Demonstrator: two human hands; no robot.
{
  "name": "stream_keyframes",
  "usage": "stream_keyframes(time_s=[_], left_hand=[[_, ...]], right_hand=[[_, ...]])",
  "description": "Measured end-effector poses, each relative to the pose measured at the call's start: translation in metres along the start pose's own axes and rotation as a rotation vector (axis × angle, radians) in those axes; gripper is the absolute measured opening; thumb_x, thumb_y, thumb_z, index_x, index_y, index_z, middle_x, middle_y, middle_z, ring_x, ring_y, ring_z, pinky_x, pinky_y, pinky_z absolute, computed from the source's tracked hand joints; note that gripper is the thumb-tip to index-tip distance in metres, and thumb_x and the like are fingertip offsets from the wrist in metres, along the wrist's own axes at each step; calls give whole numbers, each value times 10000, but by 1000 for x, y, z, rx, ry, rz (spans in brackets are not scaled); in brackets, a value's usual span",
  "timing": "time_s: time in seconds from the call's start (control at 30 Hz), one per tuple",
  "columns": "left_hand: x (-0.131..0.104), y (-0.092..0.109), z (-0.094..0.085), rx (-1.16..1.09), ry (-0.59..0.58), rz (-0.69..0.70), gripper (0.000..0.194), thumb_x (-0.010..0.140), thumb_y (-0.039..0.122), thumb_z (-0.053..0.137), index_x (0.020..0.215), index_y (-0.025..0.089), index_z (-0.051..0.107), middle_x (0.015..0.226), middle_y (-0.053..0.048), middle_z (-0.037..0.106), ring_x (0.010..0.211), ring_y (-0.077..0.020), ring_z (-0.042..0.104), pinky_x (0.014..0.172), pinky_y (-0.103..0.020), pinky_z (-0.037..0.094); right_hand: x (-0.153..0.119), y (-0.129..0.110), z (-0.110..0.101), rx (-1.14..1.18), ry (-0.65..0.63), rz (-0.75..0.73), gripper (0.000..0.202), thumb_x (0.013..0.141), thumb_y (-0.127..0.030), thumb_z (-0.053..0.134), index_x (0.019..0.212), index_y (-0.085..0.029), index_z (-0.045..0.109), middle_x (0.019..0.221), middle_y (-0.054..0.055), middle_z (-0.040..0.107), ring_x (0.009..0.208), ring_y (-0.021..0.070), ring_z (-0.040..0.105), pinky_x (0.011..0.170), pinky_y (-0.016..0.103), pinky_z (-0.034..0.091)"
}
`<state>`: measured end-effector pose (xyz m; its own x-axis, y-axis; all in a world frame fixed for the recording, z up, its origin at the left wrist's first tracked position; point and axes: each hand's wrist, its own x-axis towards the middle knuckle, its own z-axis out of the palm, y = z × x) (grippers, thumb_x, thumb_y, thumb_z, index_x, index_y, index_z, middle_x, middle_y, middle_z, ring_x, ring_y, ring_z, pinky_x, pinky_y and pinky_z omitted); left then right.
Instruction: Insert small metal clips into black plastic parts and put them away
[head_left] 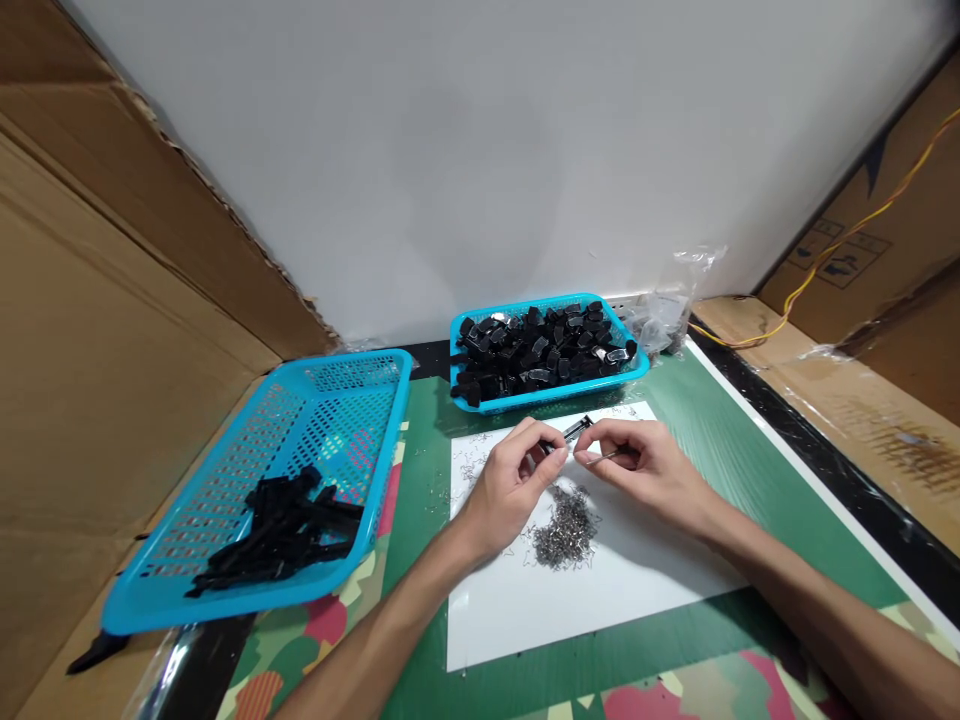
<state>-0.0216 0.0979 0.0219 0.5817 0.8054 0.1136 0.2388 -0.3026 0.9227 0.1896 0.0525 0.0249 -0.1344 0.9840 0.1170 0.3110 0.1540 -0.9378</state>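
My left hand (511, 478) is closed, pinching a small black plastic part (577, 428) whose end shows between the two hands. Close beside it, my right hand (643, 462) is closed around a thin metal tool (606, 456), its tip pointing toward the black part. Fingers hide most of both things, so whether they touch I cannot tell. Just below the hands, a heap of tiny bent metal springs or clips (566, 530) lies on a white sheet (510, 625). More such loose pieces are scattered near the sheet's upper left.
Behind the hands stands a blue basket (551, 400) full of black parts, some with clear pieces. A larger blue basket (300, 400) at left holds long black parts (289, 530). Clear plastic bags (664, 320) lie at the back. Cardboard (127, 330) walls the left side; yellow-red wires (795, 290) hang right.
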Motion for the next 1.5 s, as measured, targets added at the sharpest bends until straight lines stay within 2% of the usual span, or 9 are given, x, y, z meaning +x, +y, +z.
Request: stream_keyframes(time_s=[0.23, 0.53, 0.63, 0.7, 0.77, 0.9, 1.0, 1.23, 1.5], left_hand=[[0, -1, 1, 20, -19, 25, 201, 1071, 385, 585, 1022, 214, 678, 979, 3, 602, 789, -135, 529, 726, -266, 400], [-1, 0, 0, 67, -39, 35, 238, 1083, 405, 555, 1048, 213, 692, 1014, -11, 640, 806, -144, 562, 738, -260, 431], [-2, -2, 2, 122, -46, 36, 267, 1096, 410, 531, 1243, 246, 683, 1153, -22, 690, 878, -160, 619, 807, -271, 469], [-3, -5, 3, 188, -45, 30, 374, 1103, 425, 518, 1434, 274, 604, 1276, -39, 700, 984, -191, 663, 879, -296, 490], [-3, -8, 5, 267, -50, 24, 465, 1098, 452, 526, 1528, 276, 546, 1290, -54, 717, 1047, -226, 688, 900, -322, 504], [-3, -11, 7, 357, -65, 31, 415, 1064, 477, 591, 1401, 252, 682, 1190, -52, 776, 1024, -247, 731, 854, -331, 525], [-2, -11, 8, 371, -76, 47, 365, 1053, 466, 617, 1317, 245, 740, 1169, -50, 801, 990, -239, 753, 824, -320, 531], [-2, -10, 8, 365, -90, 73, 340, 1025, 439, 673, 1291, 252, 771, 985, -26, 812, 840, -197, 731, 716, -286, 496], [-1, -9, 9, 333, -67, 75, 296, 1013, 409, 698, 1246, 251, 792, 1080, -22, 833, 897, -206, 762, 743, -301, 531]], right_hand=[[-1, 4, 3, 83, 33, 21, 253, 922, -442, 754, 905, -190, 768, 628, -72, 315, 577, 113, 278, 530, 270, 203], [0, 4, 3, 58, 64, 29, 276, 927, -429, 719, 883, -166, 788, 595, -70, 330, 557, 103, 289, 518, 266, 202], [1, 6, -7, 59, 100, 93, 320, 872, -465, 759, 877, -147, 791, 575, -68, 357, 536, 100, 313, 502, 257, 214], [3, 10, -15, 39, 146, 169, 338, 819, -474, 790, 843, -137, 775, 555, -64, 394, 512, 96, 332, 485, 251, 220], [5, 13, -22, 4, 190, 251, 349, 774, -482, 796, 782, -137, 738, 535, -52, 441, 488, 91, 336, 470, 246, 214], [7, 14, -27, -65, 136, 359, 343, 741, -486, 747, 724, -146, 707, 580, 12, 585, 498, 105, 413, 475, 245, 263], [7, 11, -25, -175, 61, 380, 298, 766, -450, 694, 752, -154, 735, 603, 23, 620, 509, 122, 457, 482, 253, 291], [6, 11, -18, -366, 40, 268, 270, 817, -390, 621, 769, -163, 760, 595, 22, 617, 549, 142, 486, 522, 276, 311], [3, 7, -10, -479, 116, 181, 286, 845, -393, 614, 721, -169, 743, 564, 12, 583, 546, 145, 483, 552, 292, 324]])
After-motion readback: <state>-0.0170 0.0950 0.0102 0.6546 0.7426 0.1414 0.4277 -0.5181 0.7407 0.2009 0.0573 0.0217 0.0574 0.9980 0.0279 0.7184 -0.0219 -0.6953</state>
